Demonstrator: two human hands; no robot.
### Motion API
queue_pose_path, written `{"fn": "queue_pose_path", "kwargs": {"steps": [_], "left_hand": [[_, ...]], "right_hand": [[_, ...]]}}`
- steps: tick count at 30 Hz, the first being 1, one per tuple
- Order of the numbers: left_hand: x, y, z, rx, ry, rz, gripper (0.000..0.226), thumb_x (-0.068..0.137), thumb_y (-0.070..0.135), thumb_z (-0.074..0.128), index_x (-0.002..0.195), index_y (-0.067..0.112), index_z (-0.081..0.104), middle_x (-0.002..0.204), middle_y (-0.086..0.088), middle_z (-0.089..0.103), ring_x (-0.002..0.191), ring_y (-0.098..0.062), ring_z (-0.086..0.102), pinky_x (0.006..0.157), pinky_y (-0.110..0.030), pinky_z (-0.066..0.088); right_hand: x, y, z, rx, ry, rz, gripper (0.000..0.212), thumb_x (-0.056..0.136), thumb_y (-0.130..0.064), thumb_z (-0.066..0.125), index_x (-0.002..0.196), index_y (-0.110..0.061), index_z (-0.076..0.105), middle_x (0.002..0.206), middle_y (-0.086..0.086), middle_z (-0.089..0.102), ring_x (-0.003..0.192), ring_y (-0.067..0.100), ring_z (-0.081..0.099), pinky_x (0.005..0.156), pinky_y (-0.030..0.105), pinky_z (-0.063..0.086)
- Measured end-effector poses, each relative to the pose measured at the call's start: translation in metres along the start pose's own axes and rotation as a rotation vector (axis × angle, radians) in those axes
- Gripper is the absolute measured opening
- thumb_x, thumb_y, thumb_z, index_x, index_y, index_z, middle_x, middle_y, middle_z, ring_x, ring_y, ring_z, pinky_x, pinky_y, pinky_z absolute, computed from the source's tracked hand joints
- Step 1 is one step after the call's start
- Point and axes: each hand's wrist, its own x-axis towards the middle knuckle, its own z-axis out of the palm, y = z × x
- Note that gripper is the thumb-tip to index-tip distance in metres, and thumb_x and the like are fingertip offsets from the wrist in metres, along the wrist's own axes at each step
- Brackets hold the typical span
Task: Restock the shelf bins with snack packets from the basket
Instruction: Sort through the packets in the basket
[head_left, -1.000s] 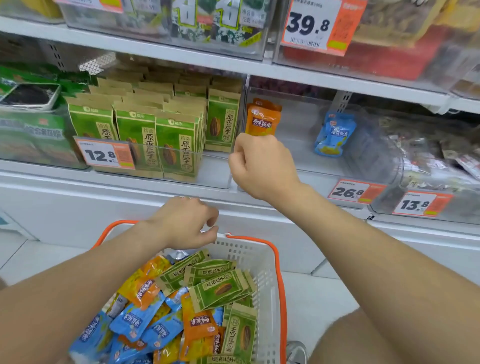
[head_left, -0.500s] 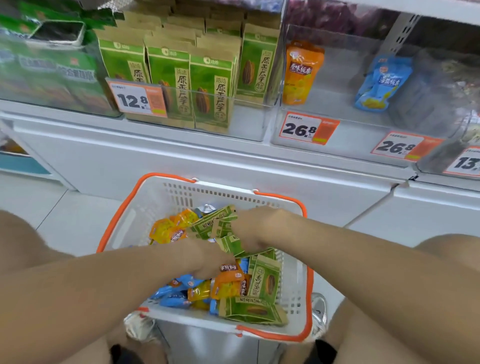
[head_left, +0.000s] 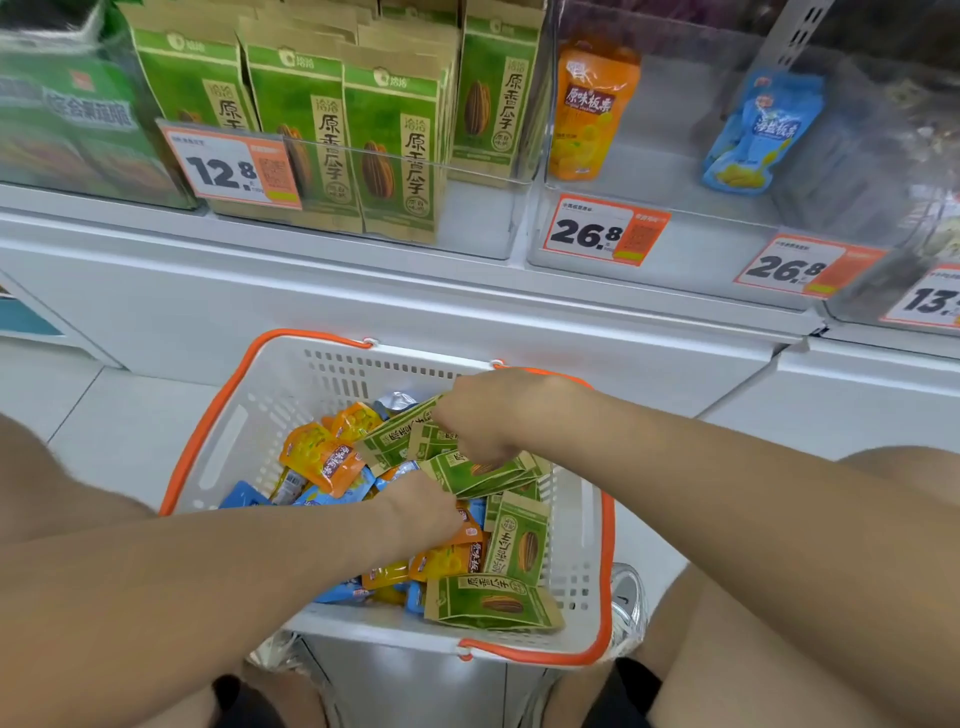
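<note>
Both my hands were in the basket at 6 o'clock: right hand clamped on a fan of green packets, left hand buried, grip unreadable. Packets looked light, crinkly, slick; I'd pinch the top seam. Green bin sat at 11 o'clock.

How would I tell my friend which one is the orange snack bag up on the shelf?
Find the white store shelf above the white basket with the orange rim, then the clear plastic bin with the left 26.8 price tag. The glossy orange pouch stands at its back left. Left of it are green paper packets; right of it is a blue pouch.
</note>
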Motion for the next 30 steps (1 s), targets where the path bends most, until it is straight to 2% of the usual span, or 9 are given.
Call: {"fn": "queue_pose_path", "kwargs": {"steps": [4, 7, 11, 13, 17, 20, 23, 27, 30], "left_hand": [[0.001, 0.001, -0.004, 0.192, 0.096, 0.079, 0.021, 0.095, -0.004, 0.065, 0.107, 0.012, 0.068, 0.105, -0.006, 0.072, 0.087, -0.029, 0.067, 0.069, -0.037, 0.055], [0.007, -0.004, -0.001, 0.174, 0.176, 0.128, 0.037, 0.096, -0.001, 0.065, 0.131, 0.012, 0.059, 0.123, -0.011, 0.063, 0.103, -0.032, 0.065, 0.065, -0.040, 0.048], [0.019, 0.002, 0.012, 0.160, 0.084, 0.253, 0.078, 0.103, 0.008, 0.059, 0.165, 0.029, 0.016, 0.172, -0.010, 0.010, 0.136, -0.039, 0.043, 0.078, -0.045, 0.048], [0.023, 0.009, 0.017, 0.199, 0.008, 0.280, 0.092, 0.103, 0.009, 0.062, 0.166, 0.035, 0.001, 0.174, -0.002, -0.011, 0.145, -0.040, 0.031, 0.082, -0.044, 0.048], [0.032, 0.011, 0.026, 0.269, 0.034, 0.281, 0.074, 0.105, 0.017, 0.062, 0.164, 0.028, 0.019, 0.171, -0.009, 0.016, 0.140, -0.038, 0.040, 0.097, -0.046, 0.049], [0.031, 0.009, 0.018, 0.306, 0.071, 0.342, 0.062, 0.102, 0.009, 0.064, 0.155, 0.017, 0.033, 0.159, -0.014, 0.029, 0.121, -0.038, 0.054, 0.081, -0.045, 0.052], [0.029, 0.000, 0.003, 0.248, 0.130, 0.365, 0.070, 0.093, 0.008, 0.074, 0.150, 0.013, 0.035, 0.150, -0.013, 0.037, 0.112, -0.035, 0.059, 0.074, -0.046, 0.054], [0.022, -0.021, -0.028, -0.184, 0.125, 0.228, 0.093, 0.074, 0.032, 0.090, 0.150, 0.026, 0.037, 0.131, -0.001, 0.048, 0.106, -0.025, 0.058, 0.066, -0.039, 0.050], [0.012, -0.037, -0.053, -0.530, 0.186, 0.164, 0.090, 0.068, 0.050, 0.092, 0.142, 0.029, 0.045, 0.125, 0.002, 0.053, 0.109, -0.022, 0.057, 0.086, -0.043, 0.054]], "right_hand": [[-0.001, 0.006, -0.004, 0.018, 0.040, 0.022, 0.022, 0.093, -0.007, 0.049, 0.108, -0.014, 0.063, 0.092, 0.004, 0.058, 0.065, 0.018, 0.050, 0.056, 0.033, 0.042], [-0.004, 0.008, -0.004, 0.027, 0.061, 0.025, 0.021, 0.094, -0.008, 0.050, 0.108, -0.014, 0.063, 0.087, 0.002, 0.052, 0.064, 0.019, 0.050, 0.051, 0.030, 0.035], [-0.007, 0.010, -0.001, 0.044, 0.064, 0.018, 0.018, 0.095, -0.008, 0.049, 0.107, -0.016, 0.059, 0.092, 0.003, 0.053, 0.067, 0.019, 0.050, 0.052, 0.033, 0.037], [-0.009, 0.009, 0.000, 0.038, 0.063, 0.011, 0.015, 0.096, -0.009, 0.049, 0.107, -0.015, 0.058, 0.090, 0.002, 0.052, 0.069, 0.018, 0.050, 0.055, 0.034, 0.037], [-0.012, 0.010, 0.002, 0.033, 0.044, 0.018, 0.014, 0.096, -0.007, 0.050, 0.105, -0.014, 0.059, 0.085, 0.001, 0.050, 0.067, 0.015, 0.048, 0.052, 0.033, 0.031], [-0.013, 0.013, 0.002, 0.044, 0.027, 0.031, 0.016, 0.096, -0.007, 0.051, 0.107, -0.014, 0.060, 0.090, 0.003, 0.055, 0.066, 0.016, 0.049, 0.051, 0.031, 0.032], [-0.012, 0.017, 0.003, 0.058, 0.018, 0.040, 0.023, 0.094, -0.007, 0.051, 0.113, -0.014, 0.061, 0.102, 0.006, 0.061, 0.073, 0.020, 0.056, 0.051, 0.031, 0.037], [-0.014, 0.031, -0.011, 0.129, -0.003, 0.095, 0.037, 0.098, -0.018, 0.049, 0.133, -0.017, 0.061, 0.123, 0.008, 0.063, 0.100, 0.030, 0.067, 0.072, 0.038, 0.057], [-0.026, 0.050, -0.030, 0.161, 0.012, 0.166, 0.015, 0.099, -0.017, 0.048, 0.099, -0.013, 0.063, 0.101, 0.007, 0.062, 0.081, 0.027, 0.061, 0.071, 0.035, 0.052]]}}
